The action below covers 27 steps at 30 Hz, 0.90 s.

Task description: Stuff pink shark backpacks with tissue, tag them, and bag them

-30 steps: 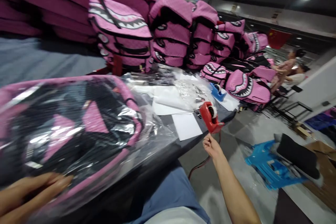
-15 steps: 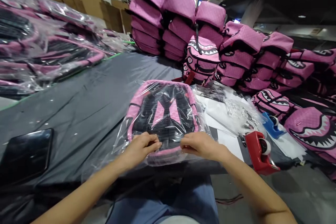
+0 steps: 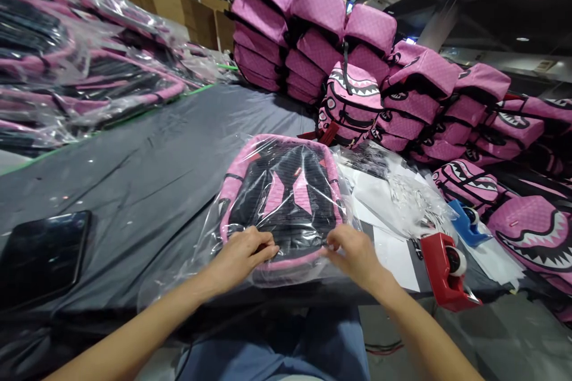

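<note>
A pink and black backpack [image 3: 286, 190] lies back side up on the table in front of me, inside a clear plastic bag [image 3: 208, 238]. My left hand [image 3: 248, 250] is at the near left part of the pack, its fingers pinched on the plastic. Over the near right corner, my right hand [image 3: 351, 253] has thumb and forefinger closed on the film. The bag spreads loosely past the pack on the left and toward me. What lies right under the fingertips is hard to make out.
A black phone or tablet [image 3: 44, 250] lies at left. Red [image 3: 447, 274] and blue tape dispensers [image 3: 469, 223] stand at right beside papers and clear bags [image 3: 402, 202]. Pink backpacks [image 3: 317, 9] are stacked behind; bagged ones [image 3: 111, 80] pile up at far left.
My right hand has moved a little to the right along the pack's near edge, its fingers more pinched. My left hand stays nearly in place. The view has shifted slightly.
</note>
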### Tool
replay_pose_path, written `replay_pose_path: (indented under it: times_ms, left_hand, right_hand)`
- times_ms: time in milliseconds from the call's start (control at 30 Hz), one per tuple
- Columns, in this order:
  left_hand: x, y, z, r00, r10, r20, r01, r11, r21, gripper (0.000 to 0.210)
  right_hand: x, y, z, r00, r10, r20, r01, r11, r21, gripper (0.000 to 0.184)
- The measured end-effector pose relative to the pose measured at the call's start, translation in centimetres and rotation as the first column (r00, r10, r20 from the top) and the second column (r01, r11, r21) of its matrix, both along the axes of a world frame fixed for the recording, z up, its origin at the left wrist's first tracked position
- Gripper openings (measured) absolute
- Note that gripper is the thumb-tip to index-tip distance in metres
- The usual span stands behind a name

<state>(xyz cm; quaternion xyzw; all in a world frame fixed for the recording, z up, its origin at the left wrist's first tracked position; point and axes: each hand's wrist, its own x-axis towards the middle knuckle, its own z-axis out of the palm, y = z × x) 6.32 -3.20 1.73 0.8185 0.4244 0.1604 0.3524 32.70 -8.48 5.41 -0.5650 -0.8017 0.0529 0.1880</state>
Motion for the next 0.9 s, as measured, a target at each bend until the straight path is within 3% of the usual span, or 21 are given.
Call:
replay_pose_path:
  times_ms: [100, 233, 333, 400, 500, 633, 700, 733, 767, 800, 867, 900]
  left_hand:
    - [-0.1, -0.4, 0.5, 1.0, 0.006, -0.011, -0.006, 1.0, 0.027, 0.042]
    - [-2.6, -1.3, 0.3, 1.0, -0.024, -0.016, 0.027, 0.972, 0.232, 0.037]
    - [-5.7, -1.5, -0.8, 0.995, 0.089, -0.05, -0.063, 0.917, 0.394, 0.03]
    - [-7.4, -1.2, -1.3, 0.985, 0.164, -0.057, -0.127, 0.904, 0.407, 0.029]
    - [-8.1, -0.5, -1.2, 0.978, 0.202, -0.048, -0.179, 0.937, 0.301, 0.029]
    - [-7.2, 0.2, -0.6, 0.972, 0.231, -0.05, -0.215, 0.951, 0.221, 0.035]
    - [-6.9, 0.2, -0.7, 0.971, 0.234, -0.045, -0.216, 0.945, 0.246, 0.036]
    - [-6.9, 0.3, -0.8, 0.97, 0.243, -0.031, -0.226, 0.936, 0.268, 0.037]
    - [-6.9, 0.3, -1.0, 0.968, 0.252, -0.012, -0.238, 0.927, 0.289, 0.037]
    - [-7.0, 0.3, -1.1, 0.967, 0.255, 0.006, -0.245, 0.921, 0.302, 0.037]
    - [-7.2, 0.5, -1.2, 0.973, 0.232, 0.015, -0.227, 0.929, 0.293, 0.035]
    - [-7.2, 0.6, -1.2, 0.977, 0.214, 0.005, -0.207, 0.94, 0.273, 0.033]
  right_hand:
    - [-1.0, 0.0, -0.9, 0.994, 0.079, 0.073, -0.067, 0.986, -0.15, 0.039]
    - [-0.9, 2.2, -0.7, 0.993, 0.097, 0.071, -0.07, 0.944, -0.323, 0.048]
    - [-0.4, 3.2, 0.0, 0.99, 0.127, 0.063, -0.093, 0.916, -0.391, 0.049]
    - [-0.6, 3.4, 0.1, 0.989, 0.127, 0.075, -0.085, 0.91, -0.406, 0.048]
    - [-1.1, 2.3, -0.2, 0.99, 0.106, 0.088, -0.073, 0.945, -0.32, 0.039]
    - [0.5, -3.2, -0.8, 0.993, 0.085, -0.086, -0.082, 0.996, 0.037, 0.019]
    - [3.9, -7.3, -1.0, 0.973, -0.068, -0.221, 0.112, 0.974, 0.197, 0.015]
    - [6.4, -9.4, -1.1, 0.946, -0.209, -0.25, 0.271, 0.93, 0.247, 0.017]
    - [9.3, -11.4, -1.2, 0.887, -0.376, -0.268, 0.448, 0.842, 0.3, 0.023]
    - [12.6, -13.2, -1.5, 0.798, -0.539, -0.267, 0.602, 0.719, 0.347, 0.03]
    - [19.6, -16.2, -2.2, 0.596, -0.774, -0.215, 0.775, 0.483, 0.408, 0.039]
    - [22.8, -17.4, -2.7, 0.521, -0.828, -0.209, 0.819, 0.416, 0.395, 0.04]
